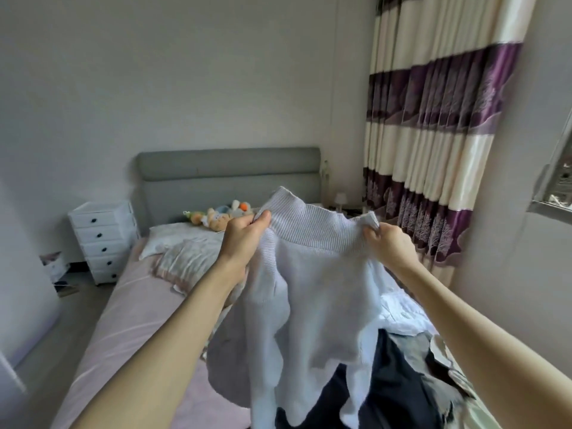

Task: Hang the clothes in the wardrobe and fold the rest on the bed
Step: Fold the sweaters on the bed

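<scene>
My left hand (244, 235) and right hand (391, 243) each pinch the ribbed edge of a white sweater (309, 289), held up over the bed (123, 305). Dark clothes (387, 382) lie beneath, near right. Soft toys (216, 216) sit far by the headboard.

White drawer unit (103, 241) beside grey headboard (229, 174), plush toys (216, 216), striped curtain (433, 134).

Pink-sheeted bed (130, 308), pillow (173, 243), plush toys (216, 219) (headboard end), perhaps dark clothes (393, 394)
</scene>
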A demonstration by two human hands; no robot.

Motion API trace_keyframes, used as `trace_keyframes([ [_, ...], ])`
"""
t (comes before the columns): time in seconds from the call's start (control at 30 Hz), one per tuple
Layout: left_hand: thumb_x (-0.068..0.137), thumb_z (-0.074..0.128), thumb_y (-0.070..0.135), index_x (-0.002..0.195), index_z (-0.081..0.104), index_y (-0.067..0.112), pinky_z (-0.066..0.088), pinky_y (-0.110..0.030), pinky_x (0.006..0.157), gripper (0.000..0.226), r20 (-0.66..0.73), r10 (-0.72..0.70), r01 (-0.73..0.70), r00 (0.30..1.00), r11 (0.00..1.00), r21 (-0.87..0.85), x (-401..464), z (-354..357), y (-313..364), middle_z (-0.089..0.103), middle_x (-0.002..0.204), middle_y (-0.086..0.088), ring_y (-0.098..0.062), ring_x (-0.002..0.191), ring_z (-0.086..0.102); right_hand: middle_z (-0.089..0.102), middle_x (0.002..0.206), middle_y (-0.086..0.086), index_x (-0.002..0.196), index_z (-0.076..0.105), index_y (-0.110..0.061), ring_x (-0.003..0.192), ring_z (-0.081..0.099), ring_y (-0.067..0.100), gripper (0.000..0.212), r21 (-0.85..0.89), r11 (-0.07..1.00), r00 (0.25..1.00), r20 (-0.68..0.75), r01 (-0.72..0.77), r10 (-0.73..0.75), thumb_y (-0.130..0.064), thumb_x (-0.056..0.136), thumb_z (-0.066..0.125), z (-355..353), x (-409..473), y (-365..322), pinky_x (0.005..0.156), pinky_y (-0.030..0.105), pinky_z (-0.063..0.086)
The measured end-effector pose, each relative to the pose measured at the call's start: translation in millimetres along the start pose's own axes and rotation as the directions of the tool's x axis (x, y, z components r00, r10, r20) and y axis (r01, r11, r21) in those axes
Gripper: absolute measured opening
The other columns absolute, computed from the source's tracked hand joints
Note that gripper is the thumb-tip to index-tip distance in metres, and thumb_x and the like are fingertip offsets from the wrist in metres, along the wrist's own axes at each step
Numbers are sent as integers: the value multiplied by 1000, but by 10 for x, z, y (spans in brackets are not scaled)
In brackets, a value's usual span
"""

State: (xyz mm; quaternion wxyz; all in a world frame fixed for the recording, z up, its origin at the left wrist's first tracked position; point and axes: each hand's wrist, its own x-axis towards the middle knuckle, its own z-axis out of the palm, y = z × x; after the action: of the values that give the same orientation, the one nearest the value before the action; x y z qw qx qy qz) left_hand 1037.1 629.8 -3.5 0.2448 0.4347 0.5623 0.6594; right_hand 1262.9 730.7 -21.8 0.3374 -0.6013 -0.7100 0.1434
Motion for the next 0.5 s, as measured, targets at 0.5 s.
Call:
trace_keyframes([
  [0.5,91,59,23,73,61,16,38,-15,51,19,169,-76,49,983,986,158,-194,158,83,59,52,12,-7,53,49,48,68,-3,78,58,-10,63,43,5,26,666,732,884,245,146,-399,4,90,39,408,-699,-315,57,15,35],
])
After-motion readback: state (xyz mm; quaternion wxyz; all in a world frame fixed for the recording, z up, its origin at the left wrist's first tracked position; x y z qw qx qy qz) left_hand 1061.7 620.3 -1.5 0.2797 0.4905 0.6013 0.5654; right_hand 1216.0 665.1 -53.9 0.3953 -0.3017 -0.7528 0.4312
